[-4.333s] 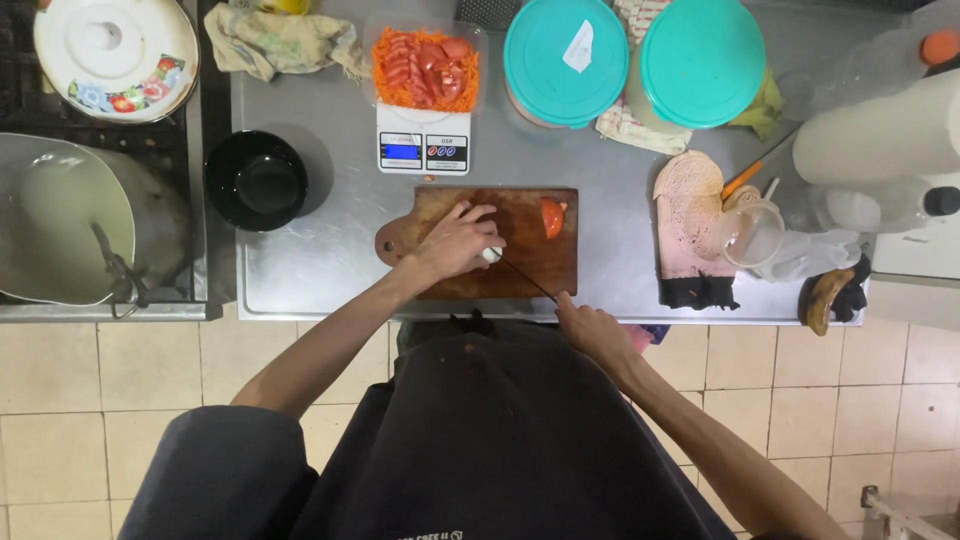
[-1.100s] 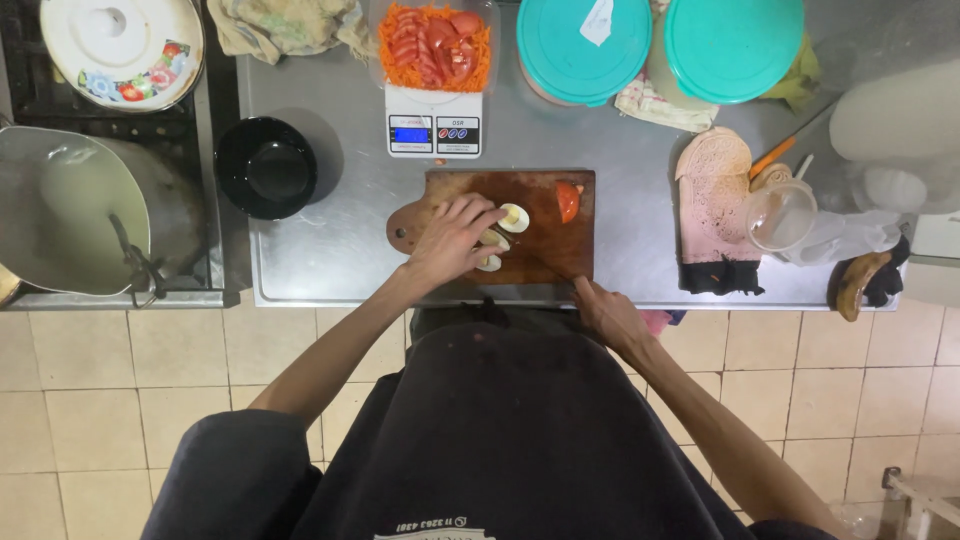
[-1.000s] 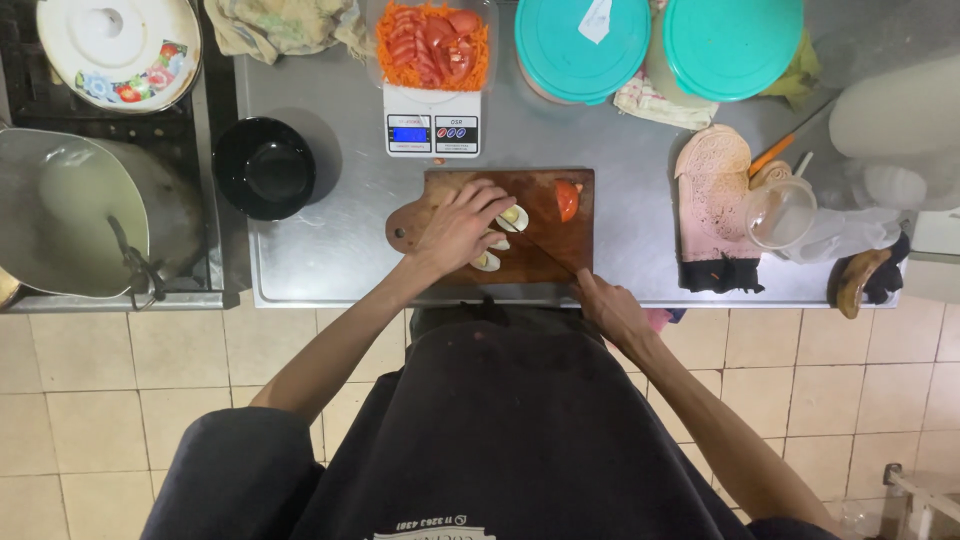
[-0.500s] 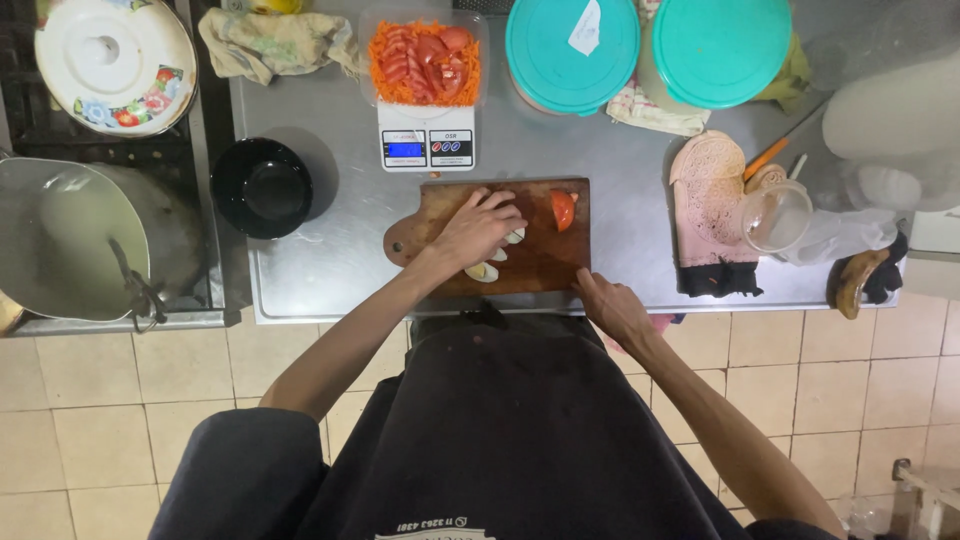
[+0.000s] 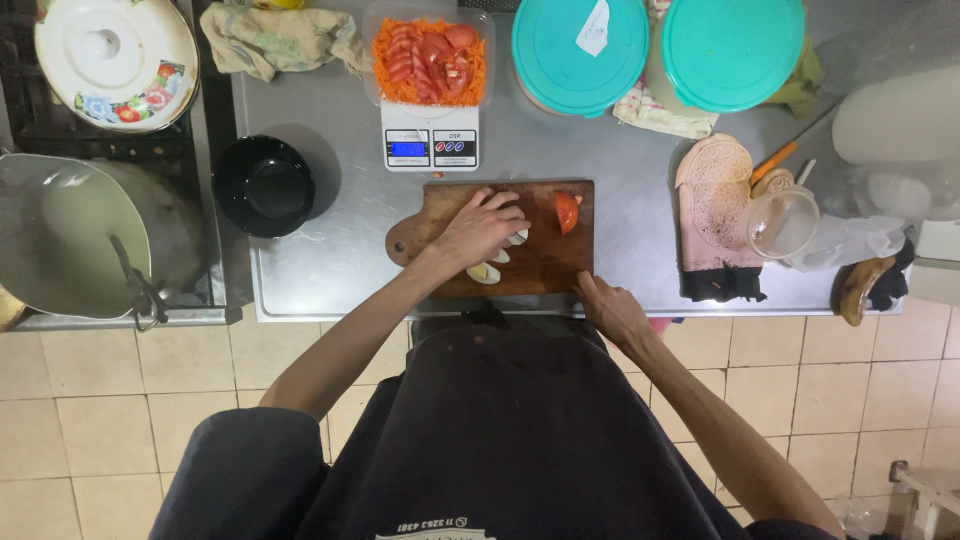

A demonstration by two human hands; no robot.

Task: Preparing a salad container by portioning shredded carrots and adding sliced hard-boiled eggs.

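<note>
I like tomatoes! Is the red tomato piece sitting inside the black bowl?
No, the tomato piece lies on the wooden cutting board, away from the black bowl.

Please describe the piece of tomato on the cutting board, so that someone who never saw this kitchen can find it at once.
Find the steel table and the brown wooden cutting board at its front edge, below the white scale. The tomato piece lies near the board's far right corner, apart from the left hand. It is the only red thing on the board; the egg pieces are pale.

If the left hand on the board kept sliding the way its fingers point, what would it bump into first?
Most likely the tomato piece. The left hand lies on the cutting board over the egg pieces, fingers aimed right and slightly away, toward that tomato. Heights are hard to judge from above.
</note>
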